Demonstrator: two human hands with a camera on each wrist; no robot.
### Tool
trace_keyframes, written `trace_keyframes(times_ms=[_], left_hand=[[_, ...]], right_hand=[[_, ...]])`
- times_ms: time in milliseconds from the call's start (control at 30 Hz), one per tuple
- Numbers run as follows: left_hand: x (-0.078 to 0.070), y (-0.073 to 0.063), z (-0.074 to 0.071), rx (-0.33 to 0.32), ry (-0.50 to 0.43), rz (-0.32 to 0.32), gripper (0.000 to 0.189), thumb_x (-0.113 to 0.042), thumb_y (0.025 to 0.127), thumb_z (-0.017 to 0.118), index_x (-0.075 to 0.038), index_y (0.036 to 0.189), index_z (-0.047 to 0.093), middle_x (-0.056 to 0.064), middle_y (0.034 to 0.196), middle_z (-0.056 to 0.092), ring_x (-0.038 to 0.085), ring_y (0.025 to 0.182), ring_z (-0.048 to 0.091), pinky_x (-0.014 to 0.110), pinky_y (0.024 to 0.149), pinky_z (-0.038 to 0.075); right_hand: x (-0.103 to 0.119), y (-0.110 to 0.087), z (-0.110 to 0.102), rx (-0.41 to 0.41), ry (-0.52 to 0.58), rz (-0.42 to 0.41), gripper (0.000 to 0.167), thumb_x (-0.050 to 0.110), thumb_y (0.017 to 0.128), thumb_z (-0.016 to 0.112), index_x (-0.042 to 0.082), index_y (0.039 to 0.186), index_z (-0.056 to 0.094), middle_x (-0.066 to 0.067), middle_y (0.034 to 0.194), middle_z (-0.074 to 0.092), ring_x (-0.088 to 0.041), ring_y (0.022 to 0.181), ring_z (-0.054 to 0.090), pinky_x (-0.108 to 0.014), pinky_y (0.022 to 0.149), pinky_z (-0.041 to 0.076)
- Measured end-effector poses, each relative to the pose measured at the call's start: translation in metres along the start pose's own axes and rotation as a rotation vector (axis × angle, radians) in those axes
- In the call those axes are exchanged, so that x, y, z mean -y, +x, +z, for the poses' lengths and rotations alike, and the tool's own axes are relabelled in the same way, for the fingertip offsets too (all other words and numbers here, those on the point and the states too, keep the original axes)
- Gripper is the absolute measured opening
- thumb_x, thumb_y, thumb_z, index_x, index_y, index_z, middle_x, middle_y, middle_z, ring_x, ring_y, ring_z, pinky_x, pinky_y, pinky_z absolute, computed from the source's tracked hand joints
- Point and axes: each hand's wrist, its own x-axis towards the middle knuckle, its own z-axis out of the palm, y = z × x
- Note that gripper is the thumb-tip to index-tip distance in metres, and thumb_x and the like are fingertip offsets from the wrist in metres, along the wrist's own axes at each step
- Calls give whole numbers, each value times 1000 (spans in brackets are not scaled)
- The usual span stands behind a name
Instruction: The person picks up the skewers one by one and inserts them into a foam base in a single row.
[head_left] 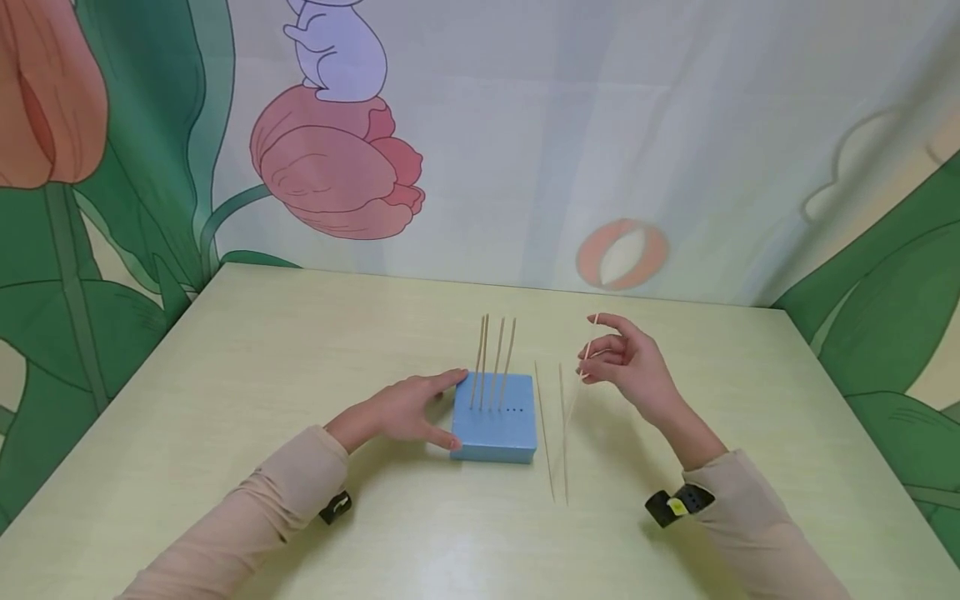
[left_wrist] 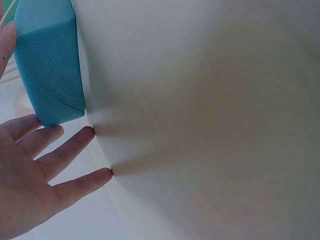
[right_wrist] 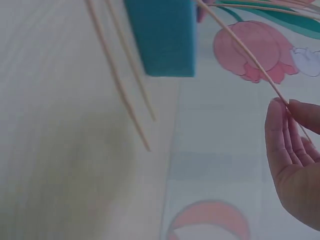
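Note:
A light blue block (head_left: 487, 437), foam-like in the left wrist view, sits on the table with several thin wooden sticks (head_left: 495, 362) standing in a row of holes. To their right, three small dark holes (head_left: 513, 409) show in its top. My left hand (head_left: 408, 407) holds the block's left side, thumb at the near corner and index finger at the far one; two other fingertips (left_wrist: 102, 175) reach the tabletop. Right of the block, my raised right hand (head_left: 633, 362) pinches another wooden stick (right_wrist: 250, 55) between thumb and fingers, its lower end slanting down toward the block's side.
Two loose wooden sticks, one closer to the block (head_left: 544, 433) and one farther right (head_left: 564, 442), lie lengthwise on the pale table (head_left: 225, 375). Behind the table's far edge hangs a printed curtain (head_left: 487, 167) with flowers and leaves. Dark bands are on both wrists.

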Motion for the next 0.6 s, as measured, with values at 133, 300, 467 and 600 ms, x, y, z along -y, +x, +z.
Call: trace_keyframes(times_ms=[133, 300, 467, 600], left_hand=[[0, 0, 0, 2, 1, -5, 98, -47, 70, 75, -8, 144, 24, 9, 144, 33, 28, 121, 45, 43, 99, 34], [1, 0, 0, 2, -1, -3, 98, -47, 70, 75, -9, 144, 24, 9, 144, 32, 28, 121, 45, 42, 100, 33], [2, 1, 1, 0, -3, 7, 98, -47, 70, 75, -8, 144, 24, 9, 144, 32, 28, 121, 45, 42, 100, 33], [2, 1, 1, 1, -5, 8, 98, -47, 70, 75, -8, 144, 24, 9, 144, 32, 28, 120, 45, 42, 100, 34]], right_hand=[[11, 0, 4, -52, 30, -68, 36, -10, 81, 61, -3, 115, 52, -6, 83, 61, -18, 72, 65, -32, 66, 54], [19, 0, 13, -109, 99, -160, 23, -6, 83, 61, 3, 104, 61, -3, 81, 63, -17, 71, 64, -31, 66, 54], [28, 5, 26, -147, 181, -250, 25, -10, 80, 61, 7, 99, 64, -3, 78, 64, -16, 68, 63, -31, 63, 54], [33, 8, 38, -166, 190, -316, 28, -12, 79, 62, 10, 96, 66, -4, 76, 64, -15, 65, 63, -30, 62, 54]])
